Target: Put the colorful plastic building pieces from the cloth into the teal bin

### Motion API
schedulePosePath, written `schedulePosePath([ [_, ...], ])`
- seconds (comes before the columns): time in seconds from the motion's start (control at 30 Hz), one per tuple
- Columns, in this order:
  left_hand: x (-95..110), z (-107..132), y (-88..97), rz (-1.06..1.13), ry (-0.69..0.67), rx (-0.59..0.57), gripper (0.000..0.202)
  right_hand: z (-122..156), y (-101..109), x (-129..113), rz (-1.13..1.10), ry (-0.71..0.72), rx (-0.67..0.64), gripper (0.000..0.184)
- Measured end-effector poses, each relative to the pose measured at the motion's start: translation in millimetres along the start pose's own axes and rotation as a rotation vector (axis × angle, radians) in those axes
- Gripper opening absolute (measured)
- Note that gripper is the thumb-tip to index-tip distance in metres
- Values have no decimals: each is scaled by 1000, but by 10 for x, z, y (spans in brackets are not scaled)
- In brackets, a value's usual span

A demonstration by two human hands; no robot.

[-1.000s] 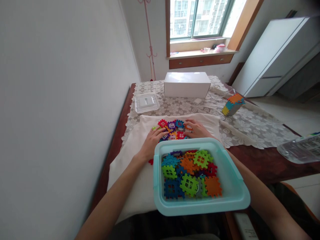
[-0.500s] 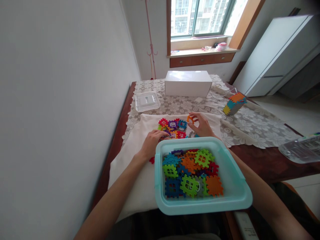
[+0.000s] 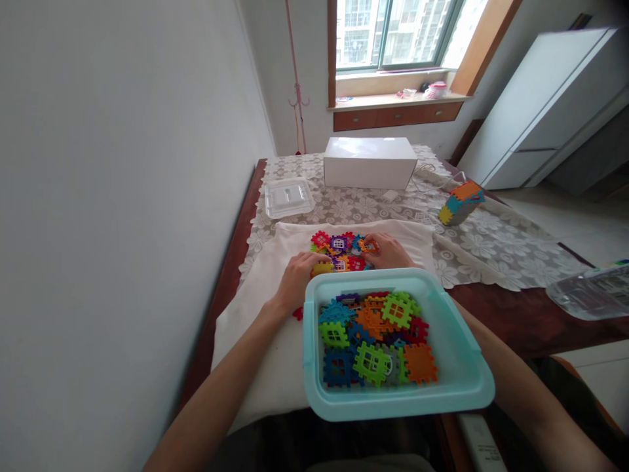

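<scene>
My right hand [image 3: 388,252] is closed on an orange interlocking toy tile [image 3: 369,246] with a window opening, at the right edge of a heap of similar tiles. The fingers of my left hand [image 3: 296,278] are closed on a yellow tile [image 3: 322,268] at the heap's left side. Between the hands lie a purple tile [image 3: 339,244] with a white window, a red tile [image 3: 356,263] and several others. In front stands a light turquoise bin [image 3: 466,367] of loose tiles, among them a green tile [image 3: 372,364] and an orange square tile [image 3: 420,364]. It hides part of the heap and my right forearm.
The heap lies on a white cloth [image 3: 255,328] over a lace tablecloth [image 3: 339,204]. Farther back are a clear plastic lid [image 3: 289,198] and a white box [image 3: 369,172]. A tile-built block [image 3: 462,203] stands right, with a clear container [image 3: 590,295] at the edge. A wall [image 3: 122,196] borders the left.
My right hand has moved left and down with the orange tile, bringing it over the heap. A yellow tile now shows at my left fingertips. The bin is nearly unmoved.
</scene>
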State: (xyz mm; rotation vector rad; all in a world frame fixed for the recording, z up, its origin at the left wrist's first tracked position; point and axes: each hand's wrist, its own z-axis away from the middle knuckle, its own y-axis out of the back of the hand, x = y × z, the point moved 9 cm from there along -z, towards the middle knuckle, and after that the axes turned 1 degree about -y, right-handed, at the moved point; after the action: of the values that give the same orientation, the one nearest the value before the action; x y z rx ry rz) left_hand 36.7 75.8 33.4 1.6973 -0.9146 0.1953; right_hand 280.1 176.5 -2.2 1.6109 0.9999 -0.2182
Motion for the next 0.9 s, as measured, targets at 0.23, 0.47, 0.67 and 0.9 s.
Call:
schedulePosePath([
  [0.23,-127,20,198,285,133,279,24,88,379,-129,-775,-84,-55,48],
  [0.47,-91,88,598,323,57,554,21,418,376,-746,-920,120,-724,62],
  [0.67,246,206,813,460,-163,699,20,391,346,-703,-1149,-1,-625,49],
  [0.9,638,165,628,875,-279,391,30,218,239,-501,-1005,-41,-344,42],
])
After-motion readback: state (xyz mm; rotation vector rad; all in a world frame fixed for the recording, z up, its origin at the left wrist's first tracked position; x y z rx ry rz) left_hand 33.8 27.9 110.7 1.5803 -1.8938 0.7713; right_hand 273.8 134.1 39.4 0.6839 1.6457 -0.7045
